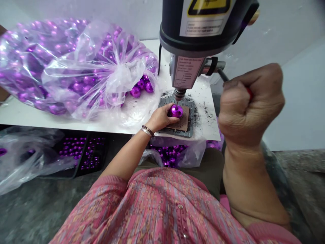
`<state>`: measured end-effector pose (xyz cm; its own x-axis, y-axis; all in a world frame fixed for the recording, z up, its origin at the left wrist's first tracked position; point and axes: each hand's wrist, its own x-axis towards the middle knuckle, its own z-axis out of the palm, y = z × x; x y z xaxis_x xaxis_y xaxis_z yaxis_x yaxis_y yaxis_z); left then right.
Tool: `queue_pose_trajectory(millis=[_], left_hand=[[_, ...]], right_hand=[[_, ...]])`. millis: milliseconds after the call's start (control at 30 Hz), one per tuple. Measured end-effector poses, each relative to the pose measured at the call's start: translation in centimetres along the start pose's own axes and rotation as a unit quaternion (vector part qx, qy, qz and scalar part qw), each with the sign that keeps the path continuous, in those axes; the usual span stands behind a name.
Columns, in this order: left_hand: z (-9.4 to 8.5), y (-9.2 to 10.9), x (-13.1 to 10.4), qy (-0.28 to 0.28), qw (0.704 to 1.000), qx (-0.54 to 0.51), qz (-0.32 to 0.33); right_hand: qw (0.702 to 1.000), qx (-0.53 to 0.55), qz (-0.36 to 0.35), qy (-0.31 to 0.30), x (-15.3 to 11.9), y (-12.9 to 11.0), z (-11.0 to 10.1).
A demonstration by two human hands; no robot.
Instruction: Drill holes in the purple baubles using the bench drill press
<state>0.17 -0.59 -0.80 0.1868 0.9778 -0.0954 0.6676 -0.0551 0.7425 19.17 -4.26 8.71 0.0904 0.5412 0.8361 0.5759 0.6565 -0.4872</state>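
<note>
My left hand (162, 118) pinches a shiny purple ball (175, 111) between thumb and fingers. The ball rests over a brown board (181, 123) on the grey base plate (190, 130) of a drill press (188, 67). Directly above the ball is the drill chuck (179, 94), its thin bit reaching down to the ball's top; I cannot tell how deep it sits. Over on the right, my right hand (251, 101) is closed in a fist around the drill press lever (223, 75), whose red end shows between the fingers.
A large clear plastic bag (76, 71) of purple balls fills the left of the white table (106, 125). Dark shavings lie around the base. Below the table are an open bag of purple balls (170, 154) and, at left, dark crates (78, 152) with more.
</note>
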Motion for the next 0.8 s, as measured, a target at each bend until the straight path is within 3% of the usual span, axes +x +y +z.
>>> queue_pose_trajectory(millis=[233,433,800], left_hand=[[0.3,-0.4,0.0,0.003,0.999,-0.046,0.007],[0.7,-0.9,0.1,0.013,0.997,-0.069,0.024],[1.0,-0.8,-0.1,0.023,0.996,-0.088,0.017]], right_hand=[[0.999,0.006,-0.028,0.034,-1.6,1.3,0.7],[0.999,0.000,-0.012,0.045,-2.5,1.9,1.3],[0.992,-0.020,-0.008,0.127,-3.2,2.9,2.7]])
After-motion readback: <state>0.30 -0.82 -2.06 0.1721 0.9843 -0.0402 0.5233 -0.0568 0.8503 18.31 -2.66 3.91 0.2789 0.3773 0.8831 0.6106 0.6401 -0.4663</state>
